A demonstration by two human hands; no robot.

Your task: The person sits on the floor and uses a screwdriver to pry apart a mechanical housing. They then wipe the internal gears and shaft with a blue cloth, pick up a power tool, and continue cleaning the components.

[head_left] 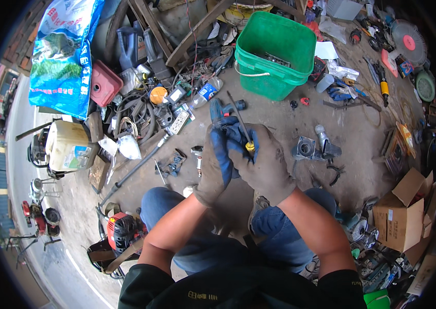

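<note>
Both my hands wear grey gloves with blue palms and meet in front of my knees. My right hand (267,162) is closed around a screwdriver (239,118). Its thin metal shaft points up and away, and a bit of yellow handle shows at the thumb. Beside it, my left hand (215,167) has its fingers curled around a dark piece near the shaft; glove and fingers hide most of that piece, so its kind cannot be told. Just past my fingertips a blue and black power tool (217,109) appears, partly covered by my hands.
A green bucket (274,82) with metal parts inside stands beyond my hands. Hoses, bottles and a power strip (179,122) crowd the left, near a cream jerrycan (68,147). Right lie a square metal part (305,148) and a cardboard box (398,216). A red engine (120,232) sits by my left knee.
</note>
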